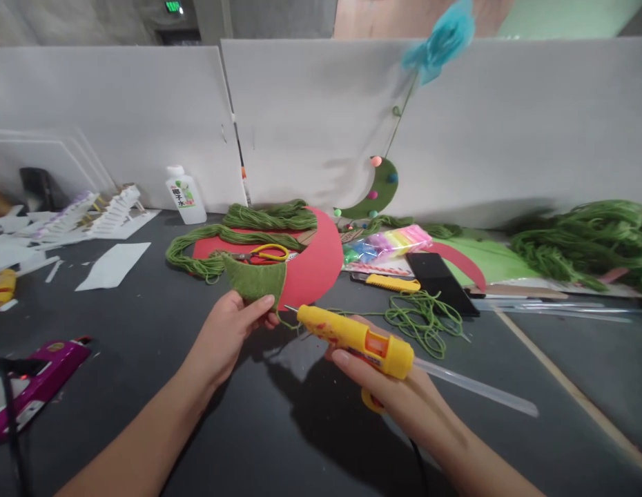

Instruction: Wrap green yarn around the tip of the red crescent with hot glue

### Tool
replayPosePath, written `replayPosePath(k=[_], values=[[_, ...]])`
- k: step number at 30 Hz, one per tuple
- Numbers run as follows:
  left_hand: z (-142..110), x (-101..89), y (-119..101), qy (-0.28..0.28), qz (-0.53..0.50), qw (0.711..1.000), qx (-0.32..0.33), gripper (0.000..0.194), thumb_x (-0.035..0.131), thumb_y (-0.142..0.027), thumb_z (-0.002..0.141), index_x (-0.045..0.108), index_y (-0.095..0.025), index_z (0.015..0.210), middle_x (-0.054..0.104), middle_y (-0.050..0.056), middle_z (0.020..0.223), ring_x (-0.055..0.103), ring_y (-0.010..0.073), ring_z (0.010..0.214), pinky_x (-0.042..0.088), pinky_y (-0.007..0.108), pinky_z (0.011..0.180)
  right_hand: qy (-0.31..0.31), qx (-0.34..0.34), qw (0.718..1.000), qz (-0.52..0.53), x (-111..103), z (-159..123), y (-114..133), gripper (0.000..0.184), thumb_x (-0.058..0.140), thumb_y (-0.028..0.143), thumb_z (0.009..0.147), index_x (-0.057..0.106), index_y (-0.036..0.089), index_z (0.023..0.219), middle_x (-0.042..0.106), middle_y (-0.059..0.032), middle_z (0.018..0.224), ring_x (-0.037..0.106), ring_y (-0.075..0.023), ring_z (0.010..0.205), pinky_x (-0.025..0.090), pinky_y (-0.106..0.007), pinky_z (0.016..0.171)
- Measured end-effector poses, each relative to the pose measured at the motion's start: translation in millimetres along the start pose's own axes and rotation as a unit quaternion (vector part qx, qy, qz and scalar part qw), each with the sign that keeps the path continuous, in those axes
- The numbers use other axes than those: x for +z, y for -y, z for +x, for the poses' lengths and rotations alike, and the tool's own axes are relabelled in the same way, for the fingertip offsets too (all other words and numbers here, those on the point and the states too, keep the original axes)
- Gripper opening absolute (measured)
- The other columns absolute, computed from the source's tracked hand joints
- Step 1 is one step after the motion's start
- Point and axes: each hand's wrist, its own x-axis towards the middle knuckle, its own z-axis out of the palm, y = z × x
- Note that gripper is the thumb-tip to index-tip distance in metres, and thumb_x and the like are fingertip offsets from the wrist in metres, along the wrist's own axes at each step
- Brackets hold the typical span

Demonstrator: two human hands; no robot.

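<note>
My left hand (238, 324) is closed on the lower end of a red crescent-shaped card (321, 266). Green yarn wrapping (256, 279) covers that end, and my thumb presses on it. In my right hand (373, 373) is a yellow hot glue gun (352, 331), its metal nozzle aimed left, close beside the edge of the wrapping. A clear glue stick (481, 388) juts from the gun's back. From the wrapped end a strand of green yarn runs right to a loose tangle (424, 321) on the table. My fingers partly hide the wrapped tip.
Behind the card lie yarn skeins (269, 215) and yellow-handled scissors (269, 252). A yellow utility knife (393, 283) rests by a black tablet-like slab (440, 276). A white bottle (185, 197) stands at the back left; a purple device (41, 386) lies at left. A finished-looking green crescent (375, 193) leans against the partition.
</note>
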Motion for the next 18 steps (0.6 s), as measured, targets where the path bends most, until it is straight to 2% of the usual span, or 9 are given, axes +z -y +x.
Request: replayPosePath(k=[3, 9, 14, 18], values=[[-1.8, 1.0, 1.7, 0.000, 0.031, 0.999, 0.012, 0.019, 0.065, -0.032, 0.075, 0.060, -0.014, 0.070, 0.062, 0.001, 0.061, 0.055, 0.0129, 0.060, 0.044, 0.026, 0.062, -0.022, -0.041, 0.996, -0.072, 1.2, -1.1, 3.1, 0.012, 0.059, 0.033, 0.077, 0.059, 0.026, 0.068, 0.056, -0.0007, 0.068, 0.053, -0.0179, 0.062, 0.042, -0.030, 0.057], [-3.2, 0.2, 5.5, -0.009, 0.065, 0.997, 0.027, 0.020, 0.065, -0.034, 0.076, 0.059, -0.015, 0.070, 0.062, -0.001, 0.061, 0.055, 0.0119, 0.060, 0.043, 0.024, 0.062, 0.031, 0.019, 0.994, -0.105, 2.2, -1.3, 13.6, 0.019, 0.050, 0.033, 0.081, 0.061, 0.020, 0.073, 0.053, -0.0014, 0.066, 0.052, -0.0164, 0.058, 0.042, -0.028, 0.051], [-4.5, 1.2, 5.2, -0.004, 0.092, 0.994, 0.053, 0.019, 0.063, -0.034, 0.077, 0.058, -0.017, 0.071, 0.061, -0.002, 0.061, 0.054, 0.0116, 0.061, 0.043, 0.024, 0.063, 0.036, 0.013, 0.993, -0.111, 4.7, 0.1, 16.6, 0.019, 0.050, 0.031, 0.080, 0.053, 0.021, 0.065, 0.047, 0.0009, 0.061, 0.046, -0.0132, 0.052, 0.037, -0.025, 0.044], [-5.7, 2.1, 5.5, -0.013, 0.111, 0.993, 0.048, 0.020, 0.063, -0.035, 0.077, 0.058, -0.017, 0.071, 0.061, -0.002, 0.062, 0.055, 0.0125, 0.062, 0.044, 0.025, 0.065, 0.025, 0.027, 0.996, -0.087, 6.7, -0.8, 16.6, 0.017, 0.052, 0.031, 0.079, 0.052, 0.021, 0.065, 0.046, 0.0024, 0.059, 0.041, -0.0110, 0.047, 0.035, -0.023, 0.040]])
